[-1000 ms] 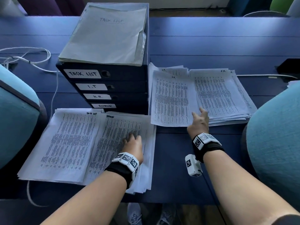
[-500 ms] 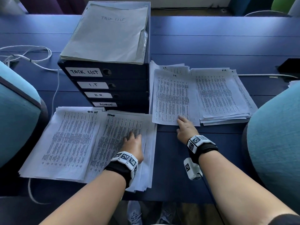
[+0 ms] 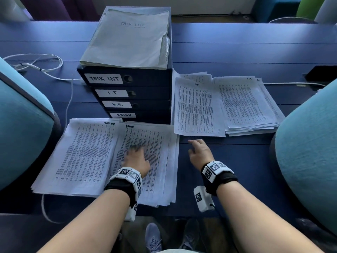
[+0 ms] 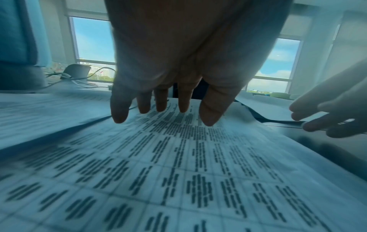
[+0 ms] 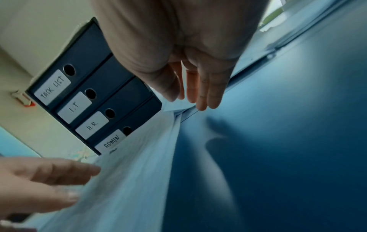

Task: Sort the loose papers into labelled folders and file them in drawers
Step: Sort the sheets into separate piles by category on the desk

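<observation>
Lengthwise, ADMIN pile (image 3: 155,161) runs toward drawers (image 3: 127,95).

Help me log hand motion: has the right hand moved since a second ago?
Yes. The right hand came off the H.R. pile, back toward the person and left; it's now over bare desk below the I.T pile.

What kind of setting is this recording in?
Most likely an office: a blue desk holds a drawer unit labelled TASK LIST, I.T, H.R. and ADMIN, with stacks of printed papers, and large windows behind.
</observation>
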`<action>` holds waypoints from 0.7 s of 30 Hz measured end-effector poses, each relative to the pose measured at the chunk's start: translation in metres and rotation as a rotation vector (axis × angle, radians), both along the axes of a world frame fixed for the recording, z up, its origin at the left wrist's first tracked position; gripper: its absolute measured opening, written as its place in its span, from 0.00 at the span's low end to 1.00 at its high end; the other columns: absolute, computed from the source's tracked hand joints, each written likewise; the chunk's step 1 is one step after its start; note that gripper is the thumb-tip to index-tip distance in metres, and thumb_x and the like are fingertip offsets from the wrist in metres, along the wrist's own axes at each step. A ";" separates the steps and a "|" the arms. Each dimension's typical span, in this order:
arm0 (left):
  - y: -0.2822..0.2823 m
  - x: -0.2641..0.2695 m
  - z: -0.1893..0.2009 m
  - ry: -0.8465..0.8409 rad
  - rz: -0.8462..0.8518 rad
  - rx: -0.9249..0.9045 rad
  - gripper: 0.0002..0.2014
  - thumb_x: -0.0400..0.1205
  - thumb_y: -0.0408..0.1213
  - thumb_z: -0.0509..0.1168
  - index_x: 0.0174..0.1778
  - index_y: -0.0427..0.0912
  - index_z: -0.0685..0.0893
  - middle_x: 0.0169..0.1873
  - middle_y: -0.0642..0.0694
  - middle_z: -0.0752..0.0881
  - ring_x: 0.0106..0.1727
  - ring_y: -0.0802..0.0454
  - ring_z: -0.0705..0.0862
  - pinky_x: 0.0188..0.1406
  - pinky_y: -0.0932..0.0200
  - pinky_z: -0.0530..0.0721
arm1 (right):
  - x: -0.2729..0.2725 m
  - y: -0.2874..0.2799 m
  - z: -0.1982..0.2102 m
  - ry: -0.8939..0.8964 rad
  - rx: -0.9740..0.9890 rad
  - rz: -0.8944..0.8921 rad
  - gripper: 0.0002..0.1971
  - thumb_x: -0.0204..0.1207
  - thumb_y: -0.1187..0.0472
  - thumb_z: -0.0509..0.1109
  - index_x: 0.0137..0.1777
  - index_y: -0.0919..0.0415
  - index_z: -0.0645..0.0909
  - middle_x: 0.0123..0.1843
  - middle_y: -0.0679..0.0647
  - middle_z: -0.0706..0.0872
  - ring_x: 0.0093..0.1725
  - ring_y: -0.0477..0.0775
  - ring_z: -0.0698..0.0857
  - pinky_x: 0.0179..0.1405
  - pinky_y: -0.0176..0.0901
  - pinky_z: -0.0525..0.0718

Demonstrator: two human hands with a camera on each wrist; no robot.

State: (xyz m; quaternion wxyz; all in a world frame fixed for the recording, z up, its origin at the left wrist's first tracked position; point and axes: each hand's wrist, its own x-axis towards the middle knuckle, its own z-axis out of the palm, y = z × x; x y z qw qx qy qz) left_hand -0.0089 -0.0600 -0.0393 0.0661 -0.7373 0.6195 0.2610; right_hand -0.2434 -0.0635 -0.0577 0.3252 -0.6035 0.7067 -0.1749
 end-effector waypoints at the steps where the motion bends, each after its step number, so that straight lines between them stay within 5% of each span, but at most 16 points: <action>1: 0.001 0.006 0.002 -0.016 0.027 0.003 0.29 0.81 0.42 0.65 0.79 0.49 0.66 0.78 0.38 0.63 0.80 0.34 0.62 0.77 0.35 0.67 | 0.006 0.003 0.000 -0.019 -0.002 -0.020 0.21 0.80 0.66 0.62 0.74 0.61 0.75 0.69 0.55 0.75 0.62 0.54 0.81 0.59 0.30 0.71; 8: 0.013 0.037 -0.003 0.005 0.110 0.051 0.33 0.81 0.43 0.65 0.82 0.49 0.62 0.82 0.35 0.60 0.79 0.32 0.64 0.75 0.34 0.71 | 0.041 0.024 0.004 -0.078 0.108 -0.130 0.25 0.80 0.62 0.64 0.77 0.60 0.70 0.69 0.58 0.74 0.62 0.54 0.80 0.62 0.34 0.72; 15: 0.020 0.043 -0.003 0.037 0.042 0.016 0.32 0.79 0.40 0.67 0.80 0.50 0.66 0.75 0.37 0.71 0.75 0.35 0.69 0.74 0.38 0.72 | 0.064 0.030 0.004 -0.183 0.175 -0.256 0.27 0.78 0.61 0.67 0.77 0.62 0.69 0.66 0.57 0.81 0.65 0.55 0.80 0.67 0.45 0.77; 18: 0.020 0.051 -0.005 0.022 0.071 0.042 0.36 0.78 0.38 0.69 0.81 0.54 0.62 0.81 0.38 0.60 0.81 0.34 0.59 0.77 0.31 0.66 | 0.068 0.033 0.003 -0.145 0.176 -0.259 0.26 0.79 0.61 0.66 0.77 0.62 0.69 0.66 0.57 0.81 0.65 0.55 0.80 0.67 0.45 0.76; 21: 0.021 0.055 -0.006 0.056 0.096 0.087 0.44 0.73 0.35 0.71 0.83 0.57 0.57 0.84 0.39 0.50 0.83 0.32 0.54 0.75 0.30 0.69 | 0.074 0.036 0.005 -0.091 0.174 -0.266 0.25 0.79 0.62 0.65 0.76 0.62 0.69 0.67 0.60 0.79 0.67 0.57 0.78 0.67 0.42 0.72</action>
